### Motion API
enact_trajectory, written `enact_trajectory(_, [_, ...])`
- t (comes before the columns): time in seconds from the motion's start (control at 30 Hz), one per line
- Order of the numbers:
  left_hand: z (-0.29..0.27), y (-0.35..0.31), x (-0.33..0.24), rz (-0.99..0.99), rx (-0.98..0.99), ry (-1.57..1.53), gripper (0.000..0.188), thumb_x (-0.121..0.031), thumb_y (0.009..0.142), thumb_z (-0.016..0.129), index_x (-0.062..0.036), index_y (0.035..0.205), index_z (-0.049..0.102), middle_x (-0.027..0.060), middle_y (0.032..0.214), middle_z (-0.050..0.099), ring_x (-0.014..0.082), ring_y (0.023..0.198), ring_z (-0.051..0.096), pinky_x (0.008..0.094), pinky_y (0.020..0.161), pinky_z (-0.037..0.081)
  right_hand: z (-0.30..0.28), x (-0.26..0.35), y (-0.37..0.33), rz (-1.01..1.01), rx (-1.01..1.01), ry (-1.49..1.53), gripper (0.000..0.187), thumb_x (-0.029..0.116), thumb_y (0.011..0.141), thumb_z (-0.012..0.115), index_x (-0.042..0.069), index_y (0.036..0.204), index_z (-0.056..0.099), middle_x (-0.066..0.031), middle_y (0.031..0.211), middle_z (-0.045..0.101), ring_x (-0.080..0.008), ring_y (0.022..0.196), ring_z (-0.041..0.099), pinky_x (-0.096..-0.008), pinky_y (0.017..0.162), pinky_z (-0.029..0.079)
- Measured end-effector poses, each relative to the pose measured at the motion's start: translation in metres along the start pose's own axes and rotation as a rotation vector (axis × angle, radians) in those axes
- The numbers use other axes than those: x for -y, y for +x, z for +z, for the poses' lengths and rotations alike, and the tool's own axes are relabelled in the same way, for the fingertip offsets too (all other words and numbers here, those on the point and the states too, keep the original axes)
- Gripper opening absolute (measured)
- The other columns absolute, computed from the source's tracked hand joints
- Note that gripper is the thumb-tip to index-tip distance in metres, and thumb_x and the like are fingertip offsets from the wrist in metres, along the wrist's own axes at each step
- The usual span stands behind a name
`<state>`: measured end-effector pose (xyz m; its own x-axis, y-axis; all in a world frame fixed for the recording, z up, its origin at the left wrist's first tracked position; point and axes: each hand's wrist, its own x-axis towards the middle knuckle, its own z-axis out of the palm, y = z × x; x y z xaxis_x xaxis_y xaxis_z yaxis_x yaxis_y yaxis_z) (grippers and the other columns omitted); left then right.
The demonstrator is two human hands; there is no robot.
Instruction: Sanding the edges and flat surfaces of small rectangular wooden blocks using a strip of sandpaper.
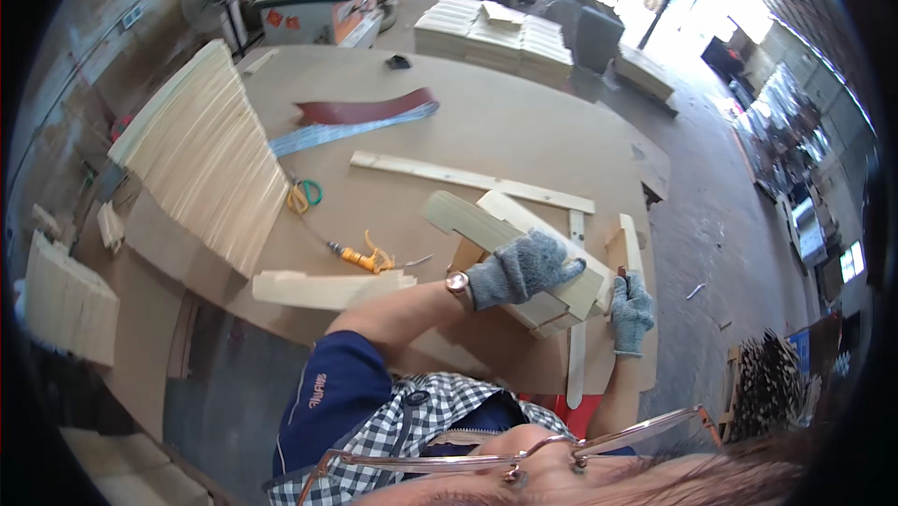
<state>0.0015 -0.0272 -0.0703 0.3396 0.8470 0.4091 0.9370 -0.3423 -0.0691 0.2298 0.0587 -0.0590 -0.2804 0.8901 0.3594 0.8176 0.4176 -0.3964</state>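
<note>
Pale wood forms the frame (582,290), tilted on the bench (533,113) in front of the person. Their left hand (529,268) grasps its upper board, fingers bent over the edge. Beside the frame's right end, the right hand (632,315) is curled near a small dark object (621,272); at this scale I cannot tell whether it grips that. Seemingly, the step is steadying the frame while the right hand works beside it; the next move calls for a firm left hold.
</note>
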Motion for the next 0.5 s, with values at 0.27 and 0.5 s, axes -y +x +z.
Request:
enact_trajectory(0.27, [-0.096, -0.206, 0.053, -0.366, 0.121, 0.076, 0.078, -0.056, 0.063, 0.070, -0.0115, 0.126, 0.057, 0.0060, 0.084, 0.053, 0.0223, 0.078, 0.055, 0.0370, 0.070, 0.044, 0.007, -0.018, -0.004, 0.054, 0.064, 0.017, 0.021, 0.025, 0.095, 0.058, 0.013, 0.108, 0.067, -0.0183, 0.114, 0.065, -0.0358, 0.089, 0.067, -0.0439, 0.075, 0.052])
enact_trajectory(0.5, [-0.102, -0.284, 0.066, -0.658, 0.554, -0.081, 0.049, -0.046, 0.075, 0.072, -0.0128, 0.110, 0.066, 0.0113, 0.086, 0.064, 0.0266, 0.087, 0.065, 0.0439, 0.077, 0.052, 0.016, -0.022, -0.003, -0.059, -0.065, 0.150, 0.024, 0.021, 0.097, 0.056, 0.008, 0.114, 0.066, -0.0205, 0.103, 0.068, -0.0329, 0.090, 0.069, -0.0414, 0.073, 0.050])
